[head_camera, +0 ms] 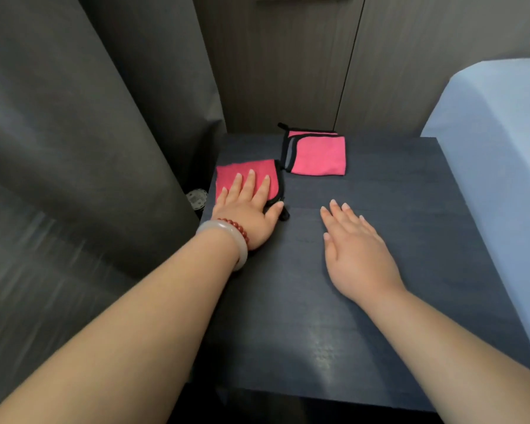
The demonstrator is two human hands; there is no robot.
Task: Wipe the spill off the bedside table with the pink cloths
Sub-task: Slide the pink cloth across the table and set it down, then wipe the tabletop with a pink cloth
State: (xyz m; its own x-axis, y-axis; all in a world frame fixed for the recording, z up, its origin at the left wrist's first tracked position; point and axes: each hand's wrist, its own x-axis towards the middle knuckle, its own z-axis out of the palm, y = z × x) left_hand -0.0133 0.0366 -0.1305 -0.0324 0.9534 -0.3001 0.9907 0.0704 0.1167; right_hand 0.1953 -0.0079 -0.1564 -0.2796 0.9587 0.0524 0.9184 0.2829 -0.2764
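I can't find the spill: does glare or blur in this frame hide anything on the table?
Head view: a pale glare patch lies on the bedside table near its front edge, possibly masking wetness; head view, lower left: streaky motion blur off the table; head view: the near cloth under the left hand, the far cloth and the right hand look sharp.

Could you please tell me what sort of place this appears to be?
Most likely a bedroom, perhaps a hotel room: a dark bedside table stands beside what looks like a pale-sheeted bed, with a heavy grey curtain on its other side.
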